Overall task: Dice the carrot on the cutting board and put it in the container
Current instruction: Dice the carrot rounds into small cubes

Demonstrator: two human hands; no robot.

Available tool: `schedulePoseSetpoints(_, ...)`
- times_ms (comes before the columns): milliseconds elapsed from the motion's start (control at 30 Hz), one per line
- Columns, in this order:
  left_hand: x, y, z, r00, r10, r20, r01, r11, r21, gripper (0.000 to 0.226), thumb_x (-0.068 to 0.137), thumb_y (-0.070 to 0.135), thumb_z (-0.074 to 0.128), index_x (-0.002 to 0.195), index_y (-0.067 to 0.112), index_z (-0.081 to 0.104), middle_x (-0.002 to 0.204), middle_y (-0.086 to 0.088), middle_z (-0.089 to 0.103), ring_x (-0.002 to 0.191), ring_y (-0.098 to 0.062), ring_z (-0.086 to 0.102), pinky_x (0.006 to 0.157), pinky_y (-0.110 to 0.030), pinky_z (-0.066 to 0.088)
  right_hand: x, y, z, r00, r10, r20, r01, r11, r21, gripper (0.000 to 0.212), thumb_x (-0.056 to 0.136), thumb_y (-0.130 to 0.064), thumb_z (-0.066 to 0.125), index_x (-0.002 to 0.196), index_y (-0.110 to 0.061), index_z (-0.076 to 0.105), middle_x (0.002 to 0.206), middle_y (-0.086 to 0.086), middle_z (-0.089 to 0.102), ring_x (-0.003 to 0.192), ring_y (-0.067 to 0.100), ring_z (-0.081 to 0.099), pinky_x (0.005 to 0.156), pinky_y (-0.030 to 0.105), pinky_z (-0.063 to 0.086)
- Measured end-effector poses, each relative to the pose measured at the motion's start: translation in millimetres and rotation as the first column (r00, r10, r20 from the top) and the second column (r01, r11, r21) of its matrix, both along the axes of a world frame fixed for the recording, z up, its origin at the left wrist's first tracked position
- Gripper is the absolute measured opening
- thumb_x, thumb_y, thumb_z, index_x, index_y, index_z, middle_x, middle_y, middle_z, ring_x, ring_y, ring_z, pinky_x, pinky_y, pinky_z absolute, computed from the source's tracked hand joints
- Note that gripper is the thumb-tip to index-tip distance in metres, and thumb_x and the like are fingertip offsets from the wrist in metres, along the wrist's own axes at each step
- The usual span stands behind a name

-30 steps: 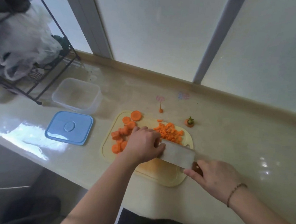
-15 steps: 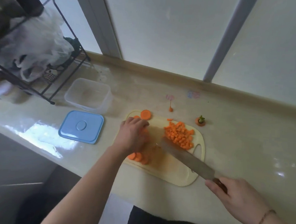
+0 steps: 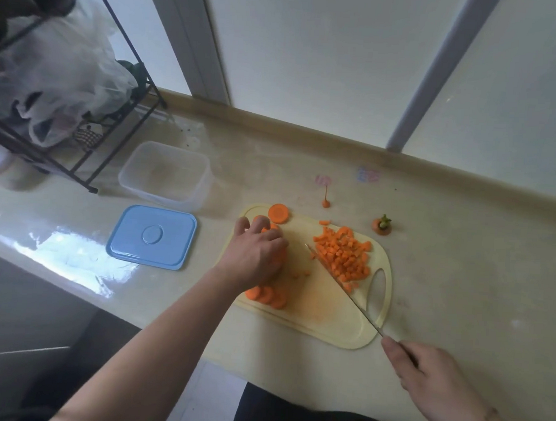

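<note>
Turned edge-up since before, knife [image 3: 340, 287] gripped by right hand [image 3: 429, 379]; left hand [image 3: 256, 256] cups carrot slices [image 3: 266, 296] near board [image 3: 315, 323] edge.

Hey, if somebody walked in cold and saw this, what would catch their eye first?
Probably the bright heap of diced carrot on the right half of the yellow cutting board, with the knife laid edge-on beside it in the right hand. Next, the left hand over uncut carrot slices, and the clear container standing lidless behind its blue lid.
</note>
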State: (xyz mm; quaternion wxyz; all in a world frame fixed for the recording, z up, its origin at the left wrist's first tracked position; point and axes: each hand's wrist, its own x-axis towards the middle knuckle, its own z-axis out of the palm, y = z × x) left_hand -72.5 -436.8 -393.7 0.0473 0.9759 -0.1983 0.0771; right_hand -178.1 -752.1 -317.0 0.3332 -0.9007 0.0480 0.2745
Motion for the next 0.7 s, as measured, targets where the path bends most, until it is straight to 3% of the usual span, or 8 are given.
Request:
schedulePoseSetpoints(100, 2.3, 2.9, 5.2, 0.998, -0.052, 0.025, 0.054, 0.996, -0.066, 0.026, 0.075, 0.031, 0.073, 0.098, 0.020, 0.075, 0.091, 0.006, 0.073, 0.099, -0.030, 0.064, 0.081, -0.039, 0.025, -3.6, 10.6, 6.3, 0.992, -0.071, -0.103, 0.081, 0.992, 0.093, 0.074, 0.079, -0.081, 0.039, 0.053, -0.012, 0.039, 0.044, -0.003, 0.034, 0.040, 0.012, 0.030, 0.042, 0.023, 0.028)
schedulePoseSetpoints(200, -4.8, 4.0, 10.8, 0.994, 0.110, -0.009, -0.108, 0.955, -0.277, 0.037, 0.075, 0.039, 0.078, 0.107, 0.020, 0.072, 0.103, 0.006, 0.073, 0.106, -0.024, 0.057, 0.086, -0.038, 0.027, -2.1, 14.8, 9.6, 0.912, -0.095, -0.399, 0.205, 0.948, 0.243, 0.053, 0.091, -0.059, 0.042, 0.061, -0.014, 0.040, 0.048, 0.001, 0.026, 0.037, 0.012, 0.017, 0.038, 0.015, 0.017)
schedulePoseSetpoints(300, -22.7, 6.2, 12.4, 0.926, 0.376, -0.037, -0.337, 0.777, -0.532, 0.032, 0.080, 0.038, 0.072, 0.106, 0.019, 0.071, 0.103, 0.005, 0.072, 0.103, -0.018, 0.056, 0.090, -0.038, 0.035, 0.9, 14.4, 2.3, 0.893, -0.016, -0.449, 0.134, 0.964, 0.232, 0.054, 0.088, -0.064, 0.038, 0.065, -0.016, 0.040, 0.049, 0.002, 0.029, 0.037, 0.013, 0.020, 0.039, 0.017, 0.016)
schedulePoseSetpoints(367, -34.6, 8.4, 11.3, 0.904, 0.427, -0.037, -0.364, 0.721, -0.590, 0.033, 0.084, 0.039, 0.068, 0.107, 0.017, 0.070, 0.106, 0.005, 0.071, 0.102, -0.018, 0.059, 0.091, -0.042, 0.043, 2.2, 15.0, -5.3, 0.885, -0.003, -0.466, 0.115, 0.971, 0.212, 0.054, 0.088, -0.066, 0.038, 0.065, -0.018, 0.041, 0.050, 0.000, 0.032, 0.038, 0.014, 0.022, 0.040, 0.018, 0.016)
schedulePoseSetpoints(533, -51.3, -1.0, 10.9, 0.946, 0.322, 0.031, -0.242, 0.766, -0.596, 0.035, 0.086, 0.038, 0.068, 0.109, 0.012, 0.071, 0.109, 0.001, 0.070, 0.104, -0.019, 0.061, 0.092, -0.037, 0.042, 10.5, 14.1, -11.2, 0.845, -0.050, -0.533, 0.198, 0.955, 0.223, 0.057, 0.081, -0.071, 0.039, 0.069, -0.016, 0.043, 0.051, 0.002, 0.030, 0.038, 0.013, 0.020, 0.040, 0.018, 0.015)
schedulePoseSetpoints(700, -62.6, -35.3, -3.8, 0.998, 0.061, 0.025, -0.040, 0.853, -0.520, 0.035, 0.086, 0.037, 0.070, 0.110, 0.011, 0.070, 0.110, -0.004, 0.069, 0.099, -0.026, 0.064, 0.085, -0.041, 0.046, 23.9, 10.4, -8.8, 0.849, -0.148, -0.507, 0.309, 0.918, 0.249, 0.061, 0.074, -0.075, 0.041, 0.069, -0.015, 0.042, 0.053, 0.004, 0.029, 0.037, 0.012, 0.020, 0.038, 0.016, 0.020)
